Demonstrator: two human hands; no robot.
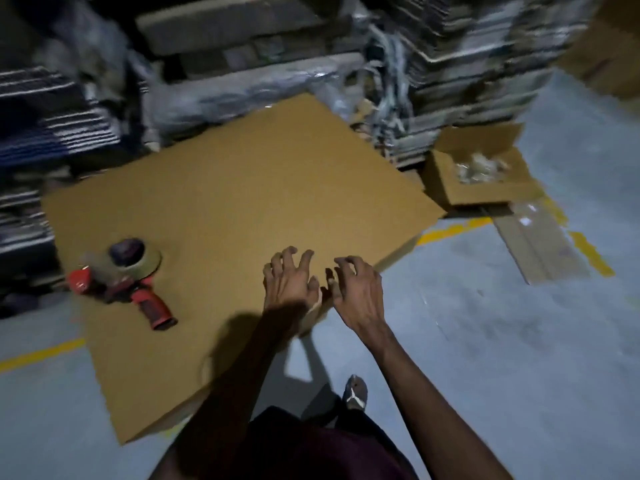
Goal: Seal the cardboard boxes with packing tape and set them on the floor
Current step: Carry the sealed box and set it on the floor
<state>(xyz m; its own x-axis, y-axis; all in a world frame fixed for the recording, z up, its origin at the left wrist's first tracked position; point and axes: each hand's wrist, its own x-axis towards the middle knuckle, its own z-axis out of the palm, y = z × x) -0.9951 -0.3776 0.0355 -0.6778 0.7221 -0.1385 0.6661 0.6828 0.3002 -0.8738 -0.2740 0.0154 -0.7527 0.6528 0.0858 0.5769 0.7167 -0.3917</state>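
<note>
A large flat brown cardboard sheet [242, 188] lies across a low stack in front of me. On its left part lies a red tape dispenser [121, 282] with a roll of brown tape, on its side. My left hand [289, 280] and my right hand [358, 291] hover side by side over the sheet's near right edge, fingers spread and bent like claws. Neither holds anything. Whether the fingertips touch the cardboard is unclear.
Bundles of flattened cartons [460, 81] are piled behind and to the left. A small open cardboard box [474, 174] with clear plastic items stands on the grey floor at right, flat strips [540, 244] beside it. Yellow floor lines [450, 232] run past. My shoe [355, 393] is below.
</note>
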